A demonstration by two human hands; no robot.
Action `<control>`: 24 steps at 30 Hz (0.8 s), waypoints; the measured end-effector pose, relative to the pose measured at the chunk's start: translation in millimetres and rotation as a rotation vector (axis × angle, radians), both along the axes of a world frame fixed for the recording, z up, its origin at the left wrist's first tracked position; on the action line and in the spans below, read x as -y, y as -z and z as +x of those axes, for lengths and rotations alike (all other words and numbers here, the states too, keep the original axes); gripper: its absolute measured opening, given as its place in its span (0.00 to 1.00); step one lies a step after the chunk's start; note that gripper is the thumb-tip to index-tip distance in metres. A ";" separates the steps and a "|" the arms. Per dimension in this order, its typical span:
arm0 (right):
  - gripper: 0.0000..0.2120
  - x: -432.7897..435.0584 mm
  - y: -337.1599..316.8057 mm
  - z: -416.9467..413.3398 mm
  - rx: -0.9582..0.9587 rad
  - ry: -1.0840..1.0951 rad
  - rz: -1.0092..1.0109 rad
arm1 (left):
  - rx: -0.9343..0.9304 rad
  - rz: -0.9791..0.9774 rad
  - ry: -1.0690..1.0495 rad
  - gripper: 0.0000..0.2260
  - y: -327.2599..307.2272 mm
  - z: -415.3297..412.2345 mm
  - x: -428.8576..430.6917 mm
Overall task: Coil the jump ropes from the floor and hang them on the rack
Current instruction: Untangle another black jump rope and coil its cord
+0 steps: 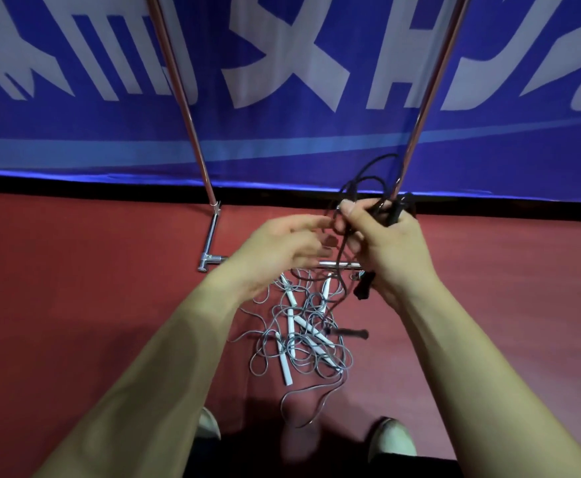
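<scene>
My right hand (382, 243) grips a black jump rope (368, 174) by its handles, with cord loops sticking up above the fist and one black handle end (364, 288) hanging below it. My left hand (285, 246) is beside it with relaxed fingers, fingertips touching the black cord near the right thumb. On the red floor below lies a tangled pile of grey ropes with white handles (302, 336), and another black handle (351, 332) lies at its right side. The metal rack (192, 125) stands just behind the hands.
The rack's two slanted poles rise to the top of the view; its base bar (213, 260) lies on the red floor (92, 270). A blue banner with white lettering (282, 98) covers the wall behind. My two shoes (389, 439) show at the bottom edge.
</scene>
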State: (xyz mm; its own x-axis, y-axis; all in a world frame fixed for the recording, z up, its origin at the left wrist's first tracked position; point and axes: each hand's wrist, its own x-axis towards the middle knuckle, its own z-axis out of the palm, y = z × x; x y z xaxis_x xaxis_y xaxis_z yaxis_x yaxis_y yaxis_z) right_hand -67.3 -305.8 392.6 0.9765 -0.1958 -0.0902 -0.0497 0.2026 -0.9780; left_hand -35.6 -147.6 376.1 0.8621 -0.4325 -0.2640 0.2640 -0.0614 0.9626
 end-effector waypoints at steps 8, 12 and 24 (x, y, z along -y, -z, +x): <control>0.09 14.3 -11.1 2.3 0.061 0.097 0.180 | 0.106 0.166 0.042 0.11 32.8 -4.4 21.8; 0.08 29.8 -13.8 4.6 0.145 0.238 0.188 | 0.178 0.448 0.079 0.14 41.6 1.0 4.2; 0.05 36.9 2.6 9.7 0.031 0.312 0.025 | -0.001 0.400 -0.145 0.22 44.1 10.0 -24.9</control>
State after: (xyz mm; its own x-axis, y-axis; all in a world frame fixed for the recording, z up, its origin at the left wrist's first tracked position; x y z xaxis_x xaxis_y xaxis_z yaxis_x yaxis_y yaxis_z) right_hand -57.6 -342.7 390.0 0.8719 -0.4847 -0.0694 0.0488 0.2271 -0.9726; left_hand -25.6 -122.7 331.9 0.9059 -0.1703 -0.3877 0.2987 -0.3920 0.8702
